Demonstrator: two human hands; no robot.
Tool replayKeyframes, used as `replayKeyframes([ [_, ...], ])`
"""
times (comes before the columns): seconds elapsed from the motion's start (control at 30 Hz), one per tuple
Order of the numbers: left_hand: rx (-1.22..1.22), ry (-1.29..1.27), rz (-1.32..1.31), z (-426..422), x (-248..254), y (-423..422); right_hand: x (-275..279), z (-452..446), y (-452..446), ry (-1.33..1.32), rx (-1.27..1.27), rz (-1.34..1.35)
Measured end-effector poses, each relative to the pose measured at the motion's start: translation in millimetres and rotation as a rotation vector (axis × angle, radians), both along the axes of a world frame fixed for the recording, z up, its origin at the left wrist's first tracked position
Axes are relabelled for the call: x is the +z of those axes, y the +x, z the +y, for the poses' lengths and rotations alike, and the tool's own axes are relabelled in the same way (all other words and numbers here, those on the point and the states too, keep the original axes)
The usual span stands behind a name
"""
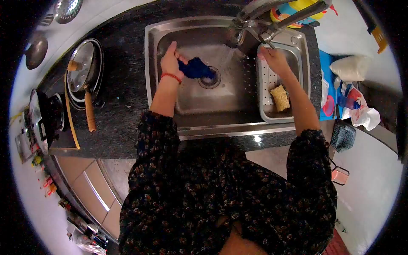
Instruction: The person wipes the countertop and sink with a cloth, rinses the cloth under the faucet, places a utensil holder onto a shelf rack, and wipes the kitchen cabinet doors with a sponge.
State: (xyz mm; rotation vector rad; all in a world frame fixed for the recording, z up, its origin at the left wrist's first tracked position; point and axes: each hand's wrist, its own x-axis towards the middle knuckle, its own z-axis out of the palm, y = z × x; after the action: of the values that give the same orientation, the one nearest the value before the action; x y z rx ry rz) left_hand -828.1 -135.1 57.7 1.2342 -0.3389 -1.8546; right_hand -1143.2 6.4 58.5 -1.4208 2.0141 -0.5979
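My left hand, with a red bracelet at the wrist, is closed on a dark blue cloth. The cloth hangs inside the steel sink, partly over the drain. At the right, my right hand is at the lever of the metal faucet, its fingers closed and slightly blurred. Below that forearm sits a perforated tray at the sink's right side. A yellow sponge lies in the tray.
A pan with a wooden handle and a glass lid lie on the dark counter at left. Behind the faucet stands a yellow bottle. Bags and a blue mat are at right.
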Motion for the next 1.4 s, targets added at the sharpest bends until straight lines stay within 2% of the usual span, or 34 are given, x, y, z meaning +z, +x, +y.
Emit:
replayKeyframes([
  [0.07,0.025,0.041,0.054,13.3,14.1,13.1,28.8,-6.4,-0.7,0.173,0.051,0.214],
  [0.17,0.042,0.105,0.095,23.5,18.9,22.5,28.9,-16.3,-17.0,-0.067,-0.013,0.027],
  [0.3,-0.143,-0.02,0.268,36.1,24.5,23.1,11.5,-5.7,33.5,-0.111,-0.21,-0.637],
  [0.33,-0.166,-0.06,0.273,39.4,29.4,19.0,0.8,-6.8,66.3,0.124,-0.423,-0.852],
  [0.37,-0.248,-0.094,0.321,42.6,34.6,17.5,30.7,4.4,121.1,0.085,-0.363,-1.25],
  [0.43,-0.409,-0.165,0.41,48.2,49.5,16.1,7.3,18.7,167.3,0.473,-0.415,-1.845],
  [0.5,-0.516,-0.2,0.301,58.0,69.8,11.6,75.5,25.7,221.4,0.356,-0.288,-2.151],
  [0.57,-0.669,-0.27,0.202,65.2,73.3,16.7,95.4,35.1,249.9,0.324,-0.424,-1.991],
  [0.6,-0.777,-0.464,0.316,60.4,64.2,23.1,99.9,36.9,258.3,0.303,-0.489,-1.907],
  [0.7,-0.928,-0.352,0.279,73.2,76.6,29.2,84.4,47.1,250.1,0.485,-0.094,-1.744],
  [0.73,-0.975,-0.314,0.197,75.4,86.7,28.7,87.7,46.6,254.0,0.526,-0.135,-1.64],
  [0.83,-0.788,-0.185,-0.07,83.1,99.8,22.2,86.8,39.2,255.6,0.535,-0.219,-1.05],
  [0.87,-0.698,-0.182,-0.067,81.5,95.7,19.7,88.9,32.7,258.0,0.479,-0.272,-0.929],
  [0.93,-0.516,-0.161,-0.062,80.3,77.0,13.7,72.2,29.0,260.6,0.308,-0.21,-0.646],
  [1.07,-0.358,-0.001,-0.218,80.1,63.3,11.9,53.6,26.2,268.1,0.104,-0.057,-0.1],
  [1.17,-0.25,0.058,-0.263,80.3,44.0,17.8,70.1,24.0,272.4,0.309,0.053,0.086],
  [1.23,-0.17,0.033,-0.322,83.5,23.7,17.9,44.3,27.8,279.8,0.259,0.083,0.108],
  [1.3,-0.285,0.146,-0.344,68.1,-27.2,21.5,41.7,28.4,283.4,0.262,0.083,0.158],
  [1.33,-0.271,0.112,-0.456,74.5,-13.9,28.7,44.7,28.2,292.9,0.288,0.08,0.177],
  [1.37,-0.205,0.09,-0.333,78.6,-12.7,31.2,22.7,27.4,292.8,0.271,0.085,0.128],
  [1.4,-0.386,0.089,-0.576,72.0,-17.5,39.4,11.0,30.3,294.1,0.201,0.117,0.123],
])
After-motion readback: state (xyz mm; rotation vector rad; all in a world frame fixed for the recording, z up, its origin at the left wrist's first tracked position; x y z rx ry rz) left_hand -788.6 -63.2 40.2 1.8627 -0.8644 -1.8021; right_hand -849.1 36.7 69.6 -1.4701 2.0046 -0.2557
